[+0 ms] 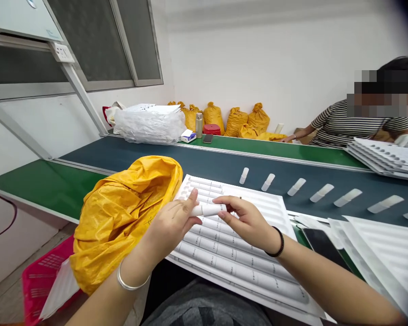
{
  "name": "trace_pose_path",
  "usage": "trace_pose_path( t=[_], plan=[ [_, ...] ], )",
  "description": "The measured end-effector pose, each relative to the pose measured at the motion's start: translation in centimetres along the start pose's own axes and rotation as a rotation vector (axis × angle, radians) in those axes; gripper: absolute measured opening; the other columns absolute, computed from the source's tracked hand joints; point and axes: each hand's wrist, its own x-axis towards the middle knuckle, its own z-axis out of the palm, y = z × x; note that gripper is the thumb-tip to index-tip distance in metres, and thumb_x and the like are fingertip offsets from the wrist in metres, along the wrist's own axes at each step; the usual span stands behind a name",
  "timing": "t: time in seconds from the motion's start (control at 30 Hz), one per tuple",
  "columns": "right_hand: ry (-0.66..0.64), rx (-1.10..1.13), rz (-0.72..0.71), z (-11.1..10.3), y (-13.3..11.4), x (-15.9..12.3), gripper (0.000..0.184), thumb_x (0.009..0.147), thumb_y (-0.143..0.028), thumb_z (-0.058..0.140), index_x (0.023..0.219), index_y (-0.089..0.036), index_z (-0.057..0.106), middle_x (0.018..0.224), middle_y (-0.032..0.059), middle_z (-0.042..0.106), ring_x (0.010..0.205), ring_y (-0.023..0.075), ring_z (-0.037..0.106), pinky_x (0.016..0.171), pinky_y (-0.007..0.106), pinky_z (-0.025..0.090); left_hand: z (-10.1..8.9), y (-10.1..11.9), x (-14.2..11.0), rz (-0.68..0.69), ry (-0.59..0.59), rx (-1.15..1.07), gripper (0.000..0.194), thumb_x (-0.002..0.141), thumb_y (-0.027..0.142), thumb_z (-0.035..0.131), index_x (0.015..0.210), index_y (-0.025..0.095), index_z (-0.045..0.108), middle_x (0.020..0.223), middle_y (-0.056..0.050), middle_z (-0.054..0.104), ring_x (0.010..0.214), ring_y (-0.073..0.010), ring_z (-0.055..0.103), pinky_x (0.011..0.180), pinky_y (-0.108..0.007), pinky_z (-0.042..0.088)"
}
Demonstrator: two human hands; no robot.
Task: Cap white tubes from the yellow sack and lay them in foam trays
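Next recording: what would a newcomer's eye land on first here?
Probably the big yellow bag, gaping open at lower left. Beside it, the left hand and right hand pinch a small white tube between them above a white slotted tray. Behind, more white tubes lie spaced along the dark conveyor belt.

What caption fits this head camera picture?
Both hands, left and right, hold a small white tube above a white tray.

White tube over slotted tray

Small white tube, cylindrical, lying roughly level, pinched at both ends above a white moulded tray. The tray slopes toward the viewer; its long grooves hold rows of similar tubes laid end to end.
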Motion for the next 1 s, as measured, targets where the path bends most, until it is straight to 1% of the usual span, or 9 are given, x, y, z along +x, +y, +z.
trace_pose_path(
  t=[0.23, 0.33, 0.4, 0.47, 0.53, 0.6, 0.63, 0.77, 1.0],
  plan=[
    [0.018, -0.106, -0.124, -1.0, -1.2, -1.0, 0.027, 0.089, -0.028, 0.058, 0.114, -0.020, 0.059, 0.095, 0.0057, 0.068, 0.081, 0.0153, 0.063, 0.074, 0.028, 0.050, 0.5, 1.5, 0.2, 0.039, 0.008, -0.064, 0.092, 0.087, 0.027, 0.062, 0.149, 0.015, -0.004, 0.105, -0.010, 0.070, 0.095, -0.0212, 0.066, 0.087, -0.034, 0.052],
    [0.037, -0.123, -0.154, -0.8, -1.5, -1.2, 0.027, 0.088, -0.026, 0.060, 0.115, -0.021, 0.058, 0.099, 0.0050, 0.068, 0.082, 0.0146, 0.062, 0.075, 0.027, 0.050, 0.2, 1.7, 0.5, 0.024, 0.054, -0.097, 0.098, 0.084, 0.033, 0.065, 0.149, 0.020, -0.008, 0.120, -0.016, 0.063, 0.104, -0.0236, 0.063, 0.090, -0.038, 0.051],
    [0.106, -0.124, -0.153, -0.7, -1.5, -1.2, 0.027, 0.088, -0.023, 0.059, 0.115, -0.022, 0.057, 0.099, 0.0045, 0.067, 0.081, 0.0142, 0.061, 0.076, 0.027, 0.049, -0.6, 1.6, 0.7, -0.083, 0.064, -0.093, 0.099, 0.078, 0.045, 0.067, 0.149, 0.019, 0.003, 0.133, -0.020, 0.051, 0.114, -0.0291, 0.056, 0.095, -0.044, 0.048],
    [0.164, -0.098, -0.147, -0.7, -1.2, -1.1, 0.027, 0.088, -0.021, 0.058, 0.115, -0.023, 0.057, 0.100, 0.0041, 0.066, 0.082, 0.0143, 0.060, 0.076, 0.028, 0.049, -1.7, 1.2, 0.6, -0.236, -0.019, -0.150, 0.077, 0.081, 0.049, 0.063, 0.143, 0.018, 0.030, 0.131, -0.018, 0.054, 0.112, -0.0293, 0.057, 0.093, -0.043, 0.049],
    [0.169, -0.055, -0.149, -0.8, -0.8, -1.0, 0.026, 0.089, -0.020, 0.056, 0.115, -0.024, 0.056, 0.100, 0.0039, 0.064, 0.085, 0.0147, 0.059, 0.076, 0.028, 0.048, -2.5, 0.8, 0.4, -0.359, -0.151, -0.299, 0.042, 0.090, 0.041, 0.054, 0.126, 0.019, 0.052, 0.111, -0.009, 0.066, 0.092, -0.0211, 0.065, 0.078, -0.032, 0.053],
    [0.130, -0.027, -0.141, -0.9, -0.3, -1.0, 0.027, 0.089, -0.021, 0.056, 0.116, -0.025, 0.056, 0.099, 0.0039, 0.064, 0.084, 0.0150, 0.059, 0.075, 0.029, 0.048, -2.8, 0.6, 0.0, -0.424, -0.207, -0.439, 0.028, 0.092, 0.034, 0.050, 0.115, 0.021, 0.060, 0.096, -0.003, 0.069, 0.077, -0.0149, 0.065, 0.067, -0.024, 0.051],
    [0.107, -0.016, -0.122, -0.9, -0.1, -0.9, 0.027, 0.089, -0.022, 0.056, 0.116, -0.024, 0.056, 0.097, 0.0038, 0.063, 0.082, 0.0148, 0.059, 0.073, 0.029, 0.048, -2.7, 0.6, -0.2, -0.432, -0.195, -0.466, 0.026, 0.091, 0.032, 0.052, 0.114, 0.021, 0.061, 0.095, -0.002, 0.069, 0.078, -0.0141, 0.064, 0.068, -0.023, 0.051],
    [0.027, 0.101, 0.035, -0.9, 0.4, -0.9, 0.026, 0.090, -0.030, 0.055, 0.114, -0.022, 0.058, 0.079, 0.0019, 0.060, 0.066, 0.0131, 0.056, 0.061, 0.027, 0.048, -1.8, 1.0, -0.8, -0.339, -0.057, -0.399, 0.029, 0.087, 0.023, 0.059, 0.116, 0.019, 0.060, 0.103, -0.004, 0.067, 0.094, -0.0147, 0.062, 0.086, -0.024, 0.047],
    [-0.057, 0.407, 0.245, -0.8, 0.2, -0.6, 0.030, 0.090, -0.039, 0.055, 0.109, -0.017, 0.060, 0.075, 0.0023, 0.060, 0.061, 0.0112, 0.056, 0.056, 0.025, 0.050, -1.1, 1.5, -1.5, -0.197, 0.079, -0.310, 0.038, 0.085, 0.010, 0.059, 0.122, 0.016, 0.056, 0.100, -0.007, 0.064, 0.096, -0.0148, 0.059, 0.087, -0.026, 0.048]
  ],
)
